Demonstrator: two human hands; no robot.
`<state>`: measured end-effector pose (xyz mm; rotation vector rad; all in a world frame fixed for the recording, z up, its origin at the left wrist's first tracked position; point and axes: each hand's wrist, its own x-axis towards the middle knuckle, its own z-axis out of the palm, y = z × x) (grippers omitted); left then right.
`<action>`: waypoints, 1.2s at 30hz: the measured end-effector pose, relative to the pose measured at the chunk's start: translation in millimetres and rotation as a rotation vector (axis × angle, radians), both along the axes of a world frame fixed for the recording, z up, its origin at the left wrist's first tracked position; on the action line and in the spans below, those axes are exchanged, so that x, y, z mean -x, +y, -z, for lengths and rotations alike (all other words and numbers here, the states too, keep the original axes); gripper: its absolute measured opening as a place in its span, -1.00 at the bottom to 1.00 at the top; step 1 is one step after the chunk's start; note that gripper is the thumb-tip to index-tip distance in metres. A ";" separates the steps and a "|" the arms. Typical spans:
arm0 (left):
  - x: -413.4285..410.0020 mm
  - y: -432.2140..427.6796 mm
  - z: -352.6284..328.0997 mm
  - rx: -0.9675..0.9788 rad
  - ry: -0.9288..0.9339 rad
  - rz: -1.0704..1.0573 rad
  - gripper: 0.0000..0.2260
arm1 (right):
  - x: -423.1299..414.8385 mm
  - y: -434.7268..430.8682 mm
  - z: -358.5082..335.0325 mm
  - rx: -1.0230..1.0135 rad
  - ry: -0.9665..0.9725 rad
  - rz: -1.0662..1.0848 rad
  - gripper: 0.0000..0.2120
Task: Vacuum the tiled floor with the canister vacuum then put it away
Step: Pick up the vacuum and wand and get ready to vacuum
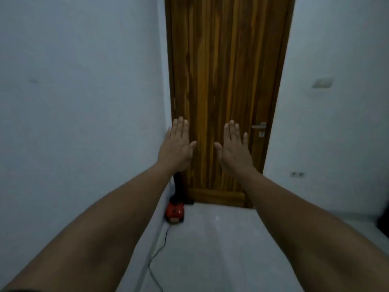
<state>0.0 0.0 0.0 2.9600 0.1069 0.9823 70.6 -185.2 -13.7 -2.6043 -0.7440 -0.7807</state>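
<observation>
A wooden door (227, 81) stands shut, its metal handle (259, 125) at the right edge. The right wall (336, 123) carries a light switch (322, 82) and, lower, a socket (297, 174).

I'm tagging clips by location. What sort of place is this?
Likely a room in a home: a closed wooden door with a lever handle, a wall socket, and a red canister vacuum on the tiled floor.

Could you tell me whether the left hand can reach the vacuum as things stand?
Probably not yet: the left hand is raised, open, before the door, and the vacuum sits on the floor in the corner below it. Nothing seems to block the way.
</observation>
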 end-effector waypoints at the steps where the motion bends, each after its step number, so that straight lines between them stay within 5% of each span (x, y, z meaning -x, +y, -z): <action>1: -4.7 2.4 13.9 -0.010 0.014 -0.011 -0.39 | -4.8 3.8 12.3 0.012 0.001 0.017 -0.35; 17: -174.3 158.4 251.6 0.229 0.409 0.012 -0.37 | -159.7 144.0 243.1 0.266 0.371 0.078 -0.35; 36: -367.1 341.4 291.2 0.247 0.493 -0.003 -0.39 | -376.8 301.7 268.6 0.213 0.426 0.090 -0.35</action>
